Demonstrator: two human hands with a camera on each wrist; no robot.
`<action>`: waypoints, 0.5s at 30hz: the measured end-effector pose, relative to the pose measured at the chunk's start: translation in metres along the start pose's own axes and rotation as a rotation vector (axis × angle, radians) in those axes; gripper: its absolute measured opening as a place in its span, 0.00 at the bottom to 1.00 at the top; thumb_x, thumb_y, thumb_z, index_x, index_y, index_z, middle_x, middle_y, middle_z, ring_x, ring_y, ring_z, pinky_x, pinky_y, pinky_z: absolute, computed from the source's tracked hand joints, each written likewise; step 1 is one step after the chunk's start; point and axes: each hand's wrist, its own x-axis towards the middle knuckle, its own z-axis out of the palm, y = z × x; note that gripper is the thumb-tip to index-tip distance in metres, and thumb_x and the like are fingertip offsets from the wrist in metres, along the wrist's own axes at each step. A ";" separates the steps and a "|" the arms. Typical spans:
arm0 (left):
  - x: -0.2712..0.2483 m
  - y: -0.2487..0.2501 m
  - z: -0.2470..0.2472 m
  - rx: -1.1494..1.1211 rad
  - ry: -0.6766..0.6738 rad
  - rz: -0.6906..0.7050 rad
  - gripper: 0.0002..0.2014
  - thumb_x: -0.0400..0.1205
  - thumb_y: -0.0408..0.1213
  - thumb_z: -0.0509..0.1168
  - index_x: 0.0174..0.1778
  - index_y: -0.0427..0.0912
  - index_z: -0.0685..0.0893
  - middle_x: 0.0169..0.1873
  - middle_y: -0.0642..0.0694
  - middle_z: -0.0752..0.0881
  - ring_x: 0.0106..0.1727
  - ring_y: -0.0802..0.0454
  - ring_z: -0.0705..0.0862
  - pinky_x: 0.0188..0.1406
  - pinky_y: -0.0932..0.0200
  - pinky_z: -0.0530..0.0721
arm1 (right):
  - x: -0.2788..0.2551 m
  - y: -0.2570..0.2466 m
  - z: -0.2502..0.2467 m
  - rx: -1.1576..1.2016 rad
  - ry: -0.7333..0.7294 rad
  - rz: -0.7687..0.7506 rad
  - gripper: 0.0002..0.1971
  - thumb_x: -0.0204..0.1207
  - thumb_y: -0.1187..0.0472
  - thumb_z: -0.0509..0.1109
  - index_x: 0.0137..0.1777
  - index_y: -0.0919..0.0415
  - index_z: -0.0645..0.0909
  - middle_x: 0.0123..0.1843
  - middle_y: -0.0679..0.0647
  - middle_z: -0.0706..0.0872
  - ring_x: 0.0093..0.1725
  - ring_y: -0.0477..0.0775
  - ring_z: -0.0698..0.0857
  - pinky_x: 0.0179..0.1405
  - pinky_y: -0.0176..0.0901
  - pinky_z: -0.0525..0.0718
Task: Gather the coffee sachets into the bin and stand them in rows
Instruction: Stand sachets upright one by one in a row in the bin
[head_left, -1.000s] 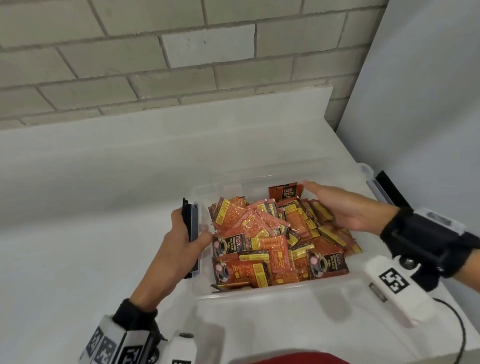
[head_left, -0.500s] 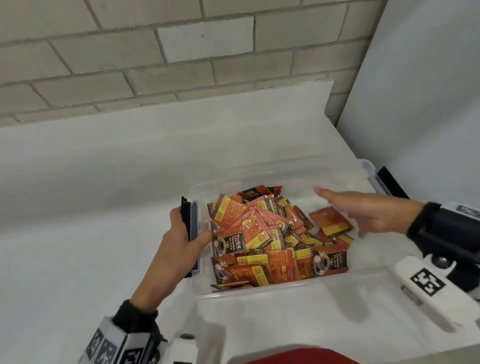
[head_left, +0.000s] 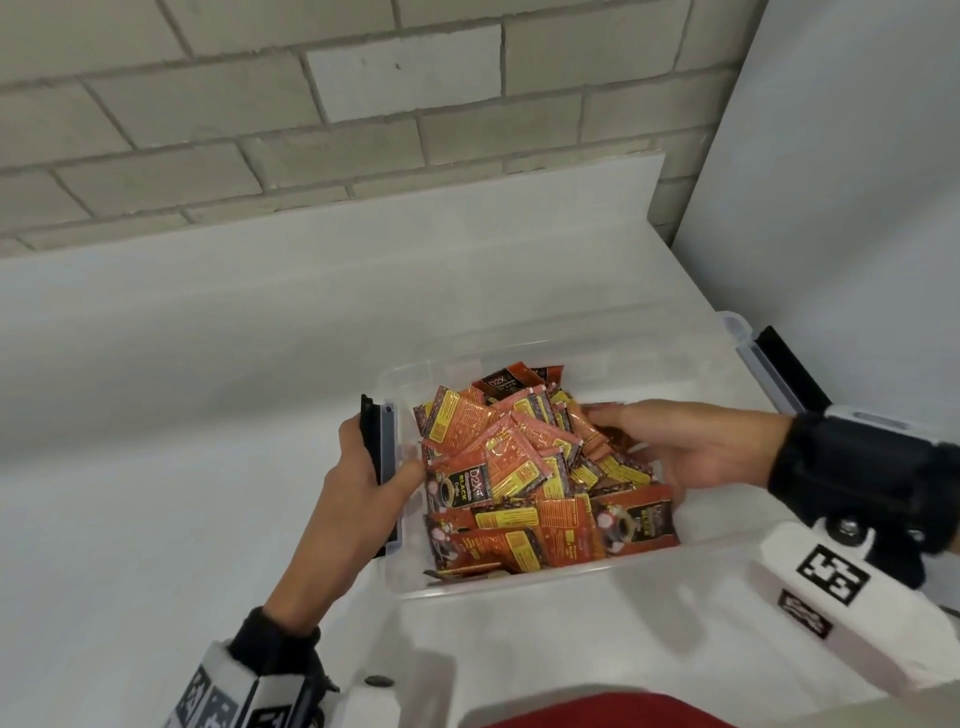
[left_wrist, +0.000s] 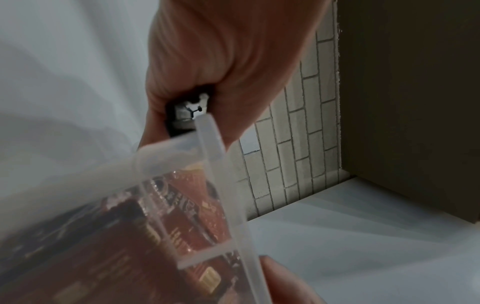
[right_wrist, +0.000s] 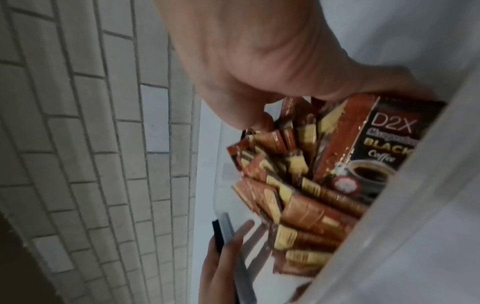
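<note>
On the white surface (head_left: 130, 519), close to the person, one clear plastic bin (head_left: 571, 582) is being steadied from its left end by the left hand (head_left: 363, 483): the latch handle (head_left: 376, 441) on that end is being gripped, with the fingers (head_left: 348, 436) curled round its outer side and the thumb pressed against the inner wall. Within the bin, a loose heap of orange and brown coffee sachets (head_left: 519, 467) is being held; they are lying jumbled and overlapping, tilted every way, and the number is too great to be counted, several dozen at least. No tidy row can be made out. Farther right, the pile is being entered by the right hand (head_left: 691, 447), palm turned toward the heap, its fingers (head_left: 613, 415) loosely curled and being pressed into the sachets at the right side; whether any one sachet is being pinched cannot be told. Beyond the bin, one second latch handle (head_left: 789, 369) is showing at the far right end, and behind everything a brick wall (head_left: 311, 130) is standing.
</note>
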 end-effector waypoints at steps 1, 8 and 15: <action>0.000 -0.001 0.000 0.001 0.002 -0.001 0.24 0.83 0.43 0.66 0.71 0.56 0.62 0.52 0.57 0.80 0.48 0.53 0.87 0.44 0.48 0.90 | 0.001 -0.004 0.011 -0.005 -0.072 -0.001 0.17 0.79 0.44 0.66 0.53 0.59 0.81 0.57 0.57 0.87 0.53 0.61 0.84 0.53 0.61 0.84; 0.001 -0.004 0.000 0.063 0.006 0.024 0.21 0.84 0.43 0.64 0.68 0.56 0.61 0.51 0.57 0.79 0.47 0.55 0.84 0.32 0.63 0.84 | 0.000 -0.013 0.040 -0.141 -0.177 -0.095 0.45 0.70 0.24 0.59 0.83 0.46 0.59 0.85 0.56 0.58 0.83 0.65 0.57 0.74 0.80 0.56; 0.002 -0.004 0.001 0.078 0.017 0.022 0.22 0.84 0.41 0.64 0.71 0.53 0.61 0.51 0.51 0.81 0.45 0.52 0.85 0.28 0.63 0.83 | 0.015 -0.020 0.021 -0.030 -0.051 -0.135 0.41 0.74 0.24 0.45 0.84 0.42 0.55 0.87 0.51 0.49 0.85 0.59 0.49 0.78 0.75 0.49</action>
